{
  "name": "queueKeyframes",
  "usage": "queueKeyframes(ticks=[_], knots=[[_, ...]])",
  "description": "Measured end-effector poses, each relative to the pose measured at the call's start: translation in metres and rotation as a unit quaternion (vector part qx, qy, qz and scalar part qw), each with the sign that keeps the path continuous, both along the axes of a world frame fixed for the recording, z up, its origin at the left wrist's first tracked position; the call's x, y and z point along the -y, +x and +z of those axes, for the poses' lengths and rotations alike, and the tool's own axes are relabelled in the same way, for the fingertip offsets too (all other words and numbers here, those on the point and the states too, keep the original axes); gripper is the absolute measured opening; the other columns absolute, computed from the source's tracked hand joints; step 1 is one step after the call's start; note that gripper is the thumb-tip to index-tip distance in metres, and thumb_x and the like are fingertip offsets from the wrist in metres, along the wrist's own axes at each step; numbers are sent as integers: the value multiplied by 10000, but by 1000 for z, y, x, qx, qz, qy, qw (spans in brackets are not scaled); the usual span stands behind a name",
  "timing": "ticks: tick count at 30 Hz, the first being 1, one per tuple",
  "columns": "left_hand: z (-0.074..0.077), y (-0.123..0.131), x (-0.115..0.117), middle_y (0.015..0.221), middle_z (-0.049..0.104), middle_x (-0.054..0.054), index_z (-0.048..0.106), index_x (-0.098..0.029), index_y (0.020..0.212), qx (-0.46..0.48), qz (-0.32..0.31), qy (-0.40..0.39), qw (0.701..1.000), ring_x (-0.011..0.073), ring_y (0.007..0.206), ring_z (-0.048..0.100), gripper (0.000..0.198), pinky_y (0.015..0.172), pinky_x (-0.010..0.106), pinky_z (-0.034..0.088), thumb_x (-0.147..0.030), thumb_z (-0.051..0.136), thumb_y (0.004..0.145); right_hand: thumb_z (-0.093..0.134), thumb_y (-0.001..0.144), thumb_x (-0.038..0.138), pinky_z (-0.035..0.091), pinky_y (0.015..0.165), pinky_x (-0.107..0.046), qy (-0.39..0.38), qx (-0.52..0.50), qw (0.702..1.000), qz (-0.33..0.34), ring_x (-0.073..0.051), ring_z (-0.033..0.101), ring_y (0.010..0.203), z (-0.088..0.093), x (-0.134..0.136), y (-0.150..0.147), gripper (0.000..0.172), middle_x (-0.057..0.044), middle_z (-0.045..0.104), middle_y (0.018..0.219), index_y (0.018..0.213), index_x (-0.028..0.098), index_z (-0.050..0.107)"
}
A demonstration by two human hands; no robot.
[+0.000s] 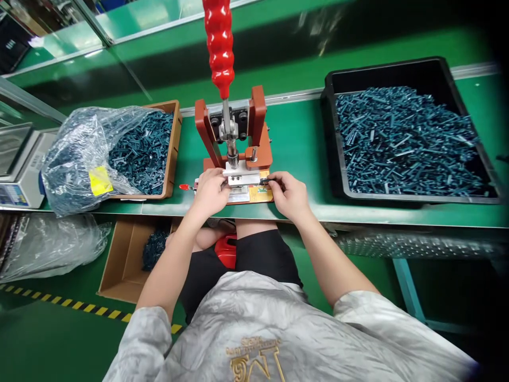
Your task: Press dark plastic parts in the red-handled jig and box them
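A hand-lever toggle press [228,127] with a brown-red frame and a red grip [219,48] stands in front of me, its lever pointing up. At the left side of its metal fixture [243,179], my left hand [212,192] has its fingers bent together; whatever is between them is hidden. My right hand [290,196] pinches a small dark plastic strip [264,181] at the fixture's right side. The strip's inner end reaches the fixture; I cannot tell how far in it sits.
On the right, a black bin [397,200] holds many thin dark strips. A brown tray [173,154] of dark clips stands left, partly under a plastic bag [79,154]. Beyond it is a scale [24,175]. Below the bench edge sits a cardboard box [123,265].
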State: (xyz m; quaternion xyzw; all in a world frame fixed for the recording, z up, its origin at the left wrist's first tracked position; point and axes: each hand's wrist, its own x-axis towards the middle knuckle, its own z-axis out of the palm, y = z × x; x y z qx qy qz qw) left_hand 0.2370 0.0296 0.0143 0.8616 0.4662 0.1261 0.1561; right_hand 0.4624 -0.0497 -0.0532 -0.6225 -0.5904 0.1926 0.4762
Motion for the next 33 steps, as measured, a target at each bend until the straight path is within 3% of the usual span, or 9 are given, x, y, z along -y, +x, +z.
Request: queueKeyframes(ticks=[5,11,16,19,22,27,33], knots=[[7,6,6,1133,694,118,751,-190,939,-49,16,-7,999,313,1139,598,228,1040,466,441,-237,528,933,561,956,264,591,737,-330,16,-5,1000,-6,-218,737,802,-2,-2,1,162,-53,765,946,1073,225,667],[6,11,6,1124,697,126,747,-176,984,-51,23,-15,998,315,1126,599,219,1025,453,443,-177,546,895,576,948,287,577,745,-336,43,23,999,-4,-216,712,798,4,3,-3,137,-51,758,923,958,229,699],[11,8,4,1113,702,118,756,-183,1009,-51,0,-31,998,324,1146,586,194,1040,454,434,-287,645,887,602,927,275,558,705,-327,19,23,998,48,-204,667,735,10,-6,-14,118,-37,728,866,973,222,696],[16,3,0,1146,704,106,762,-193,1032,-58,-39,-54,996,330,1147,585,266,1028,455,447,-373,735,838,598,913,258,564,775,-358,39,50,993,102,-237,662,830,12,-21,-20,103,-52,706,838,878,219,687],[18,0,-4,1138,709,106,772,-187,987,-54,-47,-64,995,323,1137,592,258,1012,442,462,-387,759,824,588,892,233,573,849,-395,53,45,989,131,-266,682,940,10,-35,-28,128,-77,740,935,884,213,714],[14,-1,-3,1151,721,101,789,-196,1007,-25,-45,-55,997,323,1135,603,273,1008,447,470,-389,776,814,615,867,212,580,908,-425,27,32,989,139,-282,711,1001,4,-41,-36,205,-80,772,1056,1003,214,769],[11,-2,0,1157,724,74,799,-236,1018,-5,-34,-43,998,312,1135,606,229,1000,450,470,-375,744,845,647,876,235,587,893,-407,34,12,991,129,-269,722,972,4,-36,-37,158,-59,782,1020,947,229,788]])
